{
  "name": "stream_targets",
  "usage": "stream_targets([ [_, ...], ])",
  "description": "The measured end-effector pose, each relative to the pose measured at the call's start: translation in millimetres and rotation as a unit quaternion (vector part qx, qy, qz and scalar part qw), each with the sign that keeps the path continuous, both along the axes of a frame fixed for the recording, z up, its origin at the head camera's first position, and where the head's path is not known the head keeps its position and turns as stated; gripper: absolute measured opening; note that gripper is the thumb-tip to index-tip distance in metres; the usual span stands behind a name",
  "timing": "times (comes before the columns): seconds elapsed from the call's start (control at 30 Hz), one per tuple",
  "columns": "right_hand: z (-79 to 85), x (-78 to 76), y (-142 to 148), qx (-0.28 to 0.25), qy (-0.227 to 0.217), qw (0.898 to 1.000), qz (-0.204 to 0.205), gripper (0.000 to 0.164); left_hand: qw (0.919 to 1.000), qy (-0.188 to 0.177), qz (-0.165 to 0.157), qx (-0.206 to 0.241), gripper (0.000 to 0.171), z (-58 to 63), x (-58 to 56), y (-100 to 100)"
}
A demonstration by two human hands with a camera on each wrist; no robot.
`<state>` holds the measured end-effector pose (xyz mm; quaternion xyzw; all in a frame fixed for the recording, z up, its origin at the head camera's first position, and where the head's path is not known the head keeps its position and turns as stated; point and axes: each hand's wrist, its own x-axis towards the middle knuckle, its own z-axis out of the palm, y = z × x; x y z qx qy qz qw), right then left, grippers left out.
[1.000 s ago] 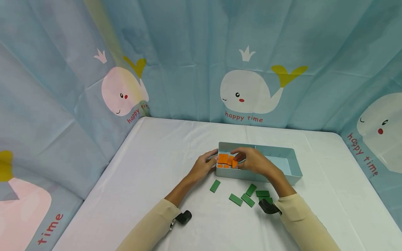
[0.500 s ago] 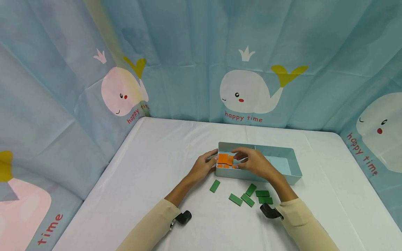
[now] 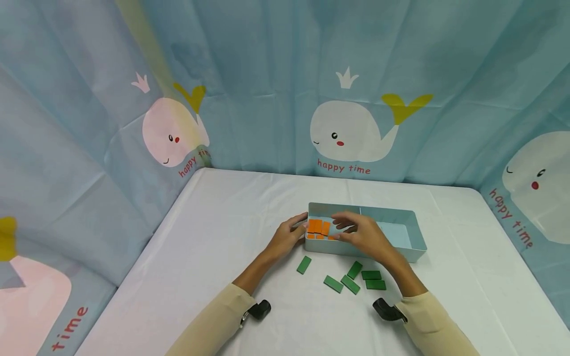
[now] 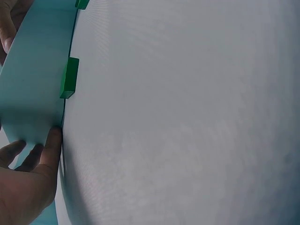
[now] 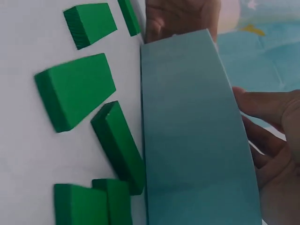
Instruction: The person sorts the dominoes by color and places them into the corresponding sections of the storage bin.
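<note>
A pale blue box [image 3: 347,247] with a divider stands on the white table. Several orange blocks [image 3: 315,226] sit in rows at the left end of its left compartment. My left hand [image 3: 285,238] rests against the box's left end; in the left wrist view its fingertips [image 4: 54,133] touch the wall. Over the left compartment is my right hand [image 3: 364,235], thumb by the near wall and fingers apart, with nothing between them. In the right wrist view, the thumb [image 5: 253,102] lies at the box's rim. The near wall partly hides the front orange blocks.
Several green blocks lie on the table in front of the box, one [image 3: 304,265] apart at the left, others [image 3: 350,285] grouped toward the right. The right compartment's floor [image 3: 396,234] shows bare. A blue whale-print curtain [image 3: 267,128] hangs behind.
My right hand lets go of an orange block at the near row of the left compartment, then draws slightly right with its fingers spreading. The left hand stays at the box's end.
</note>
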<state>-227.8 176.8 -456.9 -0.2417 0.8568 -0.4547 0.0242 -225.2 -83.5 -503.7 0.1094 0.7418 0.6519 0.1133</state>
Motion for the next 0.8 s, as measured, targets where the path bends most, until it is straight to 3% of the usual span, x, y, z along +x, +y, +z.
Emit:
stream_targets([
  [0.43, 0.4, 26.0, 20, -0.054, 0.055, 0.997, -0.02, 0.043, 0.9997, 0.009, 0.008, -0.022, 0.054, -0.2, -0.1, 1],
  [0.7, -5.0, 39.8, 30, -0.073, 0.105, 0.992, -0.007, 0.044, 0.9988, 0.019, 0.014, -0.043, 0.053, -0.6, -0.6, 0],
  [0.8, -7.0, 45.3, 35, -0.077, 0.103, 0.992, -0.001, 0.045, 0.9992, 0.015, 0.01, -0.036, 0.054, -0.5, -0.7, 0],
])
